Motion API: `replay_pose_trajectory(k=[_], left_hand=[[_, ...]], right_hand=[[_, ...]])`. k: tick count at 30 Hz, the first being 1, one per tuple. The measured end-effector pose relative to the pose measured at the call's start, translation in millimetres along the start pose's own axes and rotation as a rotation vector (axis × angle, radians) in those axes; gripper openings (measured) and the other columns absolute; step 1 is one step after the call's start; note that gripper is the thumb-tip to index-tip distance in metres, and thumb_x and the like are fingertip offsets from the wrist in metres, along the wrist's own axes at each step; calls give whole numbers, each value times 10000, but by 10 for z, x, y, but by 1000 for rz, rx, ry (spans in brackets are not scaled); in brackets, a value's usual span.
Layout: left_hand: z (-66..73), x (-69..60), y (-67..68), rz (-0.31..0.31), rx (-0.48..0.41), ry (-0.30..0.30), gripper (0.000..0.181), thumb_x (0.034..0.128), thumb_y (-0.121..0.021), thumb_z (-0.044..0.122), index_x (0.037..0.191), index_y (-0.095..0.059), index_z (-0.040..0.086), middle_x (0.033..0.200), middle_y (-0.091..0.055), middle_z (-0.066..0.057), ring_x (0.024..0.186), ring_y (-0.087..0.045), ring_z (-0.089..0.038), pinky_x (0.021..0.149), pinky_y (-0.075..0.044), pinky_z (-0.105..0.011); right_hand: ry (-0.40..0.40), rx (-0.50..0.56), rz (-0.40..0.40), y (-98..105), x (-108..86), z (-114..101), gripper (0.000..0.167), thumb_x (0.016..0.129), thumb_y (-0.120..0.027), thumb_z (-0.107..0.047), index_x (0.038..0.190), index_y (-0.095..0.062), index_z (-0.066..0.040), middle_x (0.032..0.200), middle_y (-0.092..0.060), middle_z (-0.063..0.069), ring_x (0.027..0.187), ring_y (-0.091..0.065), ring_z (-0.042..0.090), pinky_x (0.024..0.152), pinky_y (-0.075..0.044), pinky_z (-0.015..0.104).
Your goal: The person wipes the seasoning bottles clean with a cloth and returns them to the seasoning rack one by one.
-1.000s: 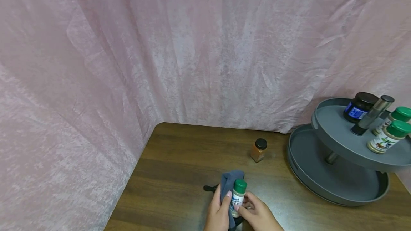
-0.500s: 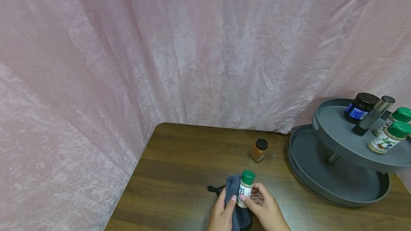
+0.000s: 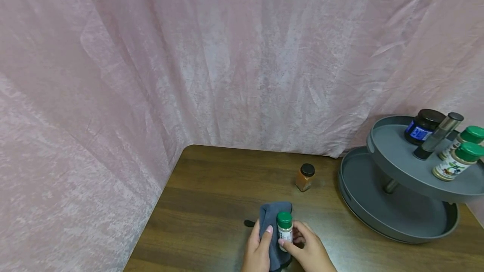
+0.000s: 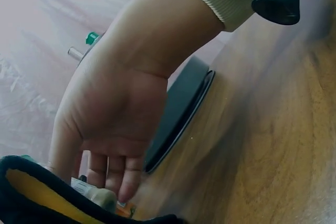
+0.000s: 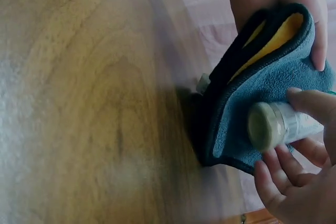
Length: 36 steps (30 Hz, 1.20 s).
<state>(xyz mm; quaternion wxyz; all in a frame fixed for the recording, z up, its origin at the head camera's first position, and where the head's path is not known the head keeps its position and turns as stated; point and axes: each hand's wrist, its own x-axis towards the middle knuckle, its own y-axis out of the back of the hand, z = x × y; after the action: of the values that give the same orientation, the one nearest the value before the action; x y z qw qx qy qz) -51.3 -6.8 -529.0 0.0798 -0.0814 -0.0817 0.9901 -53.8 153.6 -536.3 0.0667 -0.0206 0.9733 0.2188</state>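
At the lower edge of the head view, we find the left hand (image 3: 258, 252), which grips a folded cloth (image 3: 269, 212), the thumb lying over its front. Just beside it, the right hand (image 3: 313, 252) pinches a small bottle (image 3: 285, 235) between thumb and fingers. The bottle is near upright, in front of the cloth, with its green cap (image 3: 285, 217) on top. Farther back on the table (image 3: 211, 192) we see a jar (image 3: 303, 180), and to the right of it a stand (image 3: 401, 215) with two tiers.

From the left wrist, we see mainly the right hand, with a pale cuff (image 4: 233, 11) at its wrist. The bottle's lower end shows near its fingers, partly hidden by the cloth. The left hand we do not find here, so this view tells us nothing of its grip.

From the right wrist, we see the bottle from its base (image 5: 258, 129), held at its side by the right hand. The cloth curves behind it, yellow on its inner face. We judge the bottle to be light, rigid and rather smooth, so it may slip; whether it is fragile glass, we cannot tell. The label seems the best place to hold. The cloth looks soft and should bend easily under the palm.
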Motion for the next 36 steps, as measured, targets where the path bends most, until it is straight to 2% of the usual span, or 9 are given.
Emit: replay_pose_trajectory(k=[6,9,14,17,19,21,24,28,36], left_hand=[[-24,-25,-16,-16,-60,15,587,1065,-495,247,1534,-319,-60,1507,-463,-282,1300,-558,-315,1028,-525,-339],[-42,-14,-11,32,-41,38,616,1059,-506,281,1533,-317,-63,1512,-460,-275,1312,-549,-325,1047,-513,-349],[-89,25,15,110,-3,56,631,1051,-514,310,1529,-330,-60,1509,-459,-277,1297,-543,-309,1021,-478,-316],[-100,36,19,136,37,61,649,1054,-504,329,1526,-323,-78,1530,-423,-297,1338,-498,-354,1067,-454,-396],[-96,39,12,160,66,60,668,1053,-501,342,1517,-321,-103,1541,-387,-326,1391,-427,-421,1127,-403,-515],[-95,40,11,163,57,56,665,1058,-488,337,1516,-313,-112,1543,-378,-332,1406,-400,-431,1140,-380,-555],[-93,40,27,149,-13,52,625,1062,-479,307,1518,-326,-92,1506,-442,-315,1338,-501,-363,1093,-458,-442],[-94,38,61,118,-109,61,582,1057,-492,274,1511,-356,-65,1413,-550,-275,1127,-643,-196,914,-534,-264],[-90,14,62,97,-157,84,548,1048,-507,255,1478,-413,-72,1311,-640,-244,1036,-681,-166,887,-546,-274]], right_hand=[[13,-53,175,25,-11,-50,397,826,-844,-292,1174,-673,-207,1012,-589,-15,887,-547,48,793,-531,245],[29,-52,222,44,-13,-60,413,822,-848,-275,1189,-670,-211,1027,-593,-28,912,-549,37,826,-537,258],[107,26,297,47,-43,-108,459,840,-832,-203,1252,-647,-120,1122,-625,17,968,-572,-20,856,-552,240],[137,109,301,7,-76,-150,453,838,-829,-153,1246,-643,-90,1185,-660,45,1003,-590,-49,856,-542,191],[160,149,269,-31,-99,-163,447,836,-825,-121,1240,-640,-81,1199,-675,59,1014,-608,-37,849,-546,193],[156,184,227,-69,-118,-163,423,828,-828,-110,1211,-649,-102,1175,-688,47,998,-627,-18,834,-555,211],[155,184,193,-100,-126,-154,415,817,-831,-92,1190,-653,-131,1154,-679,14,977,-636,7,819,-564,241],[166,139,224,-89,-102,-122,435,794,-837,-58,1178,-657,-157,1136,-671,-23,968,-633,3,819,-563,233],[208,63,319,-10,-51,-81,450,810,-828,-51,1211,-645,-143,1202,-664,-7,1024,-610,-36,857,-542,193]])
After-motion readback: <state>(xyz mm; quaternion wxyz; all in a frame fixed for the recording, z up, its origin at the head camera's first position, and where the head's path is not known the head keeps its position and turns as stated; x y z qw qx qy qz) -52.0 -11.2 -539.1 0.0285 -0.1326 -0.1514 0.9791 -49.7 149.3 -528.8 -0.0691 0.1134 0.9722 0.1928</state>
